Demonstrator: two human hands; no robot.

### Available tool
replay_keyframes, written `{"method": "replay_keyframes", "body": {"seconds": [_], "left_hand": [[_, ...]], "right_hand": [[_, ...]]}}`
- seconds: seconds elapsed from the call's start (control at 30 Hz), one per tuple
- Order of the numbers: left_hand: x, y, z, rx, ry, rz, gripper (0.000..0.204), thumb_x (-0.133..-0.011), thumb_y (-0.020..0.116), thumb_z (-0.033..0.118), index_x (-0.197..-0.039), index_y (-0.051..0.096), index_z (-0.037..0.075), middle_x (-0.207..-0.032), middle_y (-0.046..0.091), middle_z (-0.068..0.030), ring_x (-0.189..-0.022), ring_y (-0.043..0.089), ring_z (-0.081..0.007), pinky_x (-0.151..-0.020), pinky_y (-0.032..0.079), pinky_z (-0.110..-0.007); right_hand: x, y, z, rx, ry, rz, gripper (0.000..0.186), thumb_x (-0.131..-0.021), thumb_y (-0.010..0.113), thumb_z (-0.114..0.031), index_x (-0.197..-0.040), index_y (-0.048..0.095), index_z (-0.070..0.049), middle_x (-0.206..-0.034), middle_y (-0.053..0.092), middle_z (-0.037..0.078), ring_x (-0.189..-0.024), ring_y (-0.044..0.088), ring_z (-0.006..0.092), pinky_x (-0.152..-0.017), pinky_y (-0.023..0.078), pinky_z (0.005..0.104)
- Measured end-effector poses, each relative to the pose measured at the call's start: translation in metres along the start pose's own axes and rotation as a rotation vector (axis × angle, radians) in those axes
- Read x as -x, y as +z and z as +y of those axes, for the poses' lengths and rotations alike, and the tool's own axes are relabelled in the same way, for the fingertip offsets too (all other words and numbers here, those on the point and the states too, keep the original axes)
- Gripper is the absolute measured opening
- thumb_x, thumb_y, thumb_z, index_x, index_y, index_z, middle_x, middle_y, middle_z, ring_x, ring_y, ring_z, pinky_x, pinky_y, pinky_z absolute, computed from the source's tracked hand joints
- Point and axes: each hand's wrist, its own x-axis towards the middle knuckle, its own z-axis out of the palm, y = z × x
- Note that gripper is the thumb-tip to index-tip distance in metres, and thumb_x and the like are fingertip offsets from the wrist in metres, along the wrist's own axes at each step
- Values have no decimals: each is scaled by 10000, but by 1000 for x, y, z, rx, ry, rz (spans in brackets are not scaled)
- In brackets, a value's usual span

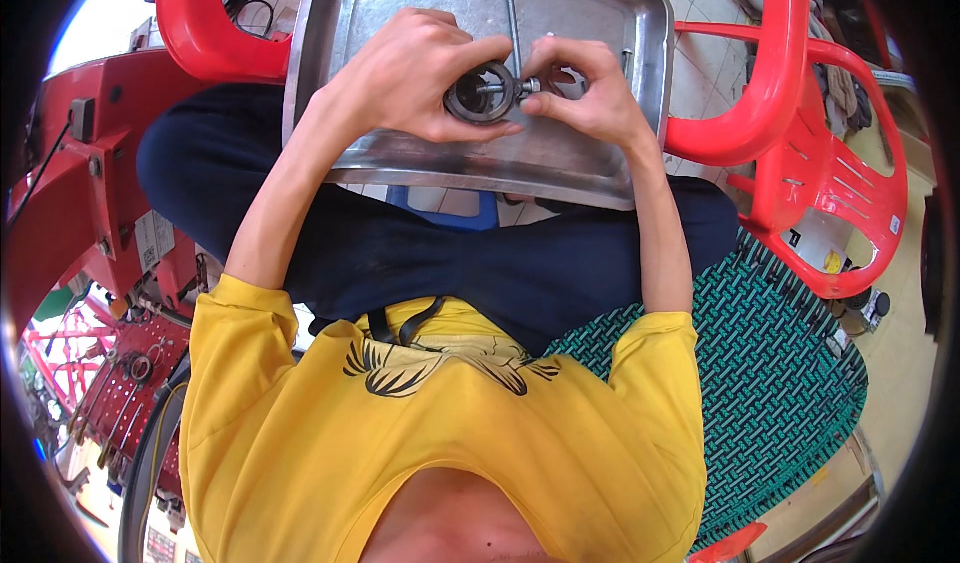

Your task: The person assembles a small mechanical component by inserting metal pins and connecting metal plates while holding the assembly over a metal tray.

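Left hand (pixel 422 75): fingers gripping metal ring (pixel 490 116). Right hand (pixel 597 93): fingers pinching bolt (pixel 530 86) at ring's side. Both above tray (pixel 420 168), rod (pixel 511 18) beyond.

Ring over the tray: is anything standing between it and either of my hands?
Nothing visible blocks the left hand; it grips the ring. At the right hand, only a bolt juts from the ring's right side, between the fingertips.

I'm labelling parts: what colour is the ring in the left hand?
The ring is dark grey, best seen in the head view.
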Motion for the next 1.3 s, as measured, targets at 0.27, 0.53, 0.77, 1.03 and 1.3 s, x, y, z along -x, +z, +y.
{"method": "replay_keyframes", "body": {"seconds": [0.27,0.53,0.77,1.03,1.3], "left_hand": [[1,-3,5,11,-11,-39,473,-762,784,513,-885,596,97,-583,593,-90,-579,632,-330,-627,508,-400],[-2,-4,6,-20,23,-14,466,-770,779,504,-882,583,96,-593,605,-83,-585,640,-319,-638,515,-373],[0,-6,7,-12,15,-31,462,-768,789,486,-896,593,89,-588,603,-91,-578,629,-331,-648,520,-379],[1,-2,3,-45,49,3,477,-759,797,489,-942,631,81,-604,620,-118,-602,646,-346,-652,533,-398],[2,3,2,-64,87,42,451,-716,832,401,-938,634,62,-624,596,-83,-599,633,-278,-625,498,-366]], "right_hand": [[-1,-2,-2,-95,10,-7,222,-872,788,-240,-819,672,-59,-685,613,-14,-637,488,89,-588,360,263],[2,-2,1,-263,122,-106,294,-893,775,-230,-739,630,-25,-659,576,-9,-608,478,70,-548,352,264],[-4,-8,-13,-59,6,-68,379,-962,679,-229,-695,525,-8,-668,503,13,-625,456,106,-554,354,275],[-2,-6,-7,-77,65,-99,266,-922,755,-258,-851,669,-17,-684,575,-28,-637,488,69,-577,384,245],[7,-3,13,-126,50,-149,277,-893,789,-281,-932,658,-40,-686,514,-31,-642,444,59,-577,355,245]]}}
